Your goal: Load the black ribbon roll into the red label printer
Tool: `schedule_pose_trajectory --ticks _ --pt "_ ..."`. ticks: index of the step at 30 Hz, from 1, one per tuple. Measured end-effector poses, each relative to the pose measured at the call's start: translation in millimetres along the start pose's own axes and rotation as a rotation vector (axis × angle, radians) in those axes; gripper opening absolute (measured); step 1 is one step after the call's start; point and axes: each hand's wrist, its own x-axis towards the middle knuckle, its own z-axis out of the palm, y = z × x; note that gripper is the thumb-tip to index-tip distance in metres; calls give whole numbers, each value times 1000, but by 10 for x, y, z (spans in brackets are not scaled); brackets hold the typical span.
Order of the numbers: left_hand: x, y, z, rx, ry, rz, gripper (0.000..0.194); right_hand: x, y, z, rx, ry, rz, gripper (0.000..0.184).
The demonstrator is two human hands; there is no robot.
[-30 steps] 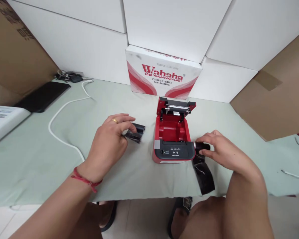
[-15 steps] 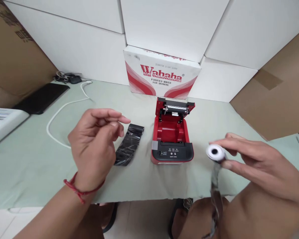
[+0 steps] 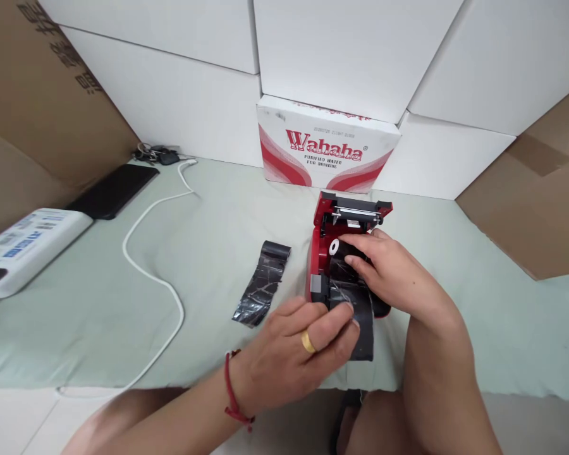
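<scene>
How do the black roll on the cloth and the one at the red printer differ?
The cloth roll lies untouched, while the printer roll is held by the right hand. The printer roll shows a bright white end, the cloth roll none. The cloth roll's loose strip lies on the cloth; the printer roll's runs over the front of the red printer, partly beneath the left hand. Both are black and partly unrolled.

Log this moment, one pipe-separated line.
left hand: at unrolled strip | right hand: holding black roll in red machine | lid: up | other roll: on cloth, left of machine
</scene>
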Motion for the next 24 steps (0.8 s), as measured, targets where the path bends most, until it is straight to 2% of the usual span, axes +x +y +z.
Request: schedule_pose_trajectory --ticks 9,14,17,20,22,24 --pt "-17 96 -25 -89 -19 -8 19 47 -1 123 -82 -55 -6 39" --pt "-32 109 -25 -72 8 -42 18 54 -13 132 -55 16 -11 41" --pt "-19 105 -33 -41 -21 -71 20 -64 -80 6 83 161 -5 31" --pt "-1 95 -40 -76 -6 -66 22 -212 -110 -155 216 491 95 23" --pt "7 88 -44 -111 19 -53 24 -247 -52 -201 139 679 139 30" --pt "9 84 -47 -128 30 -47 23 -208 68 -173 2 695 119 46"
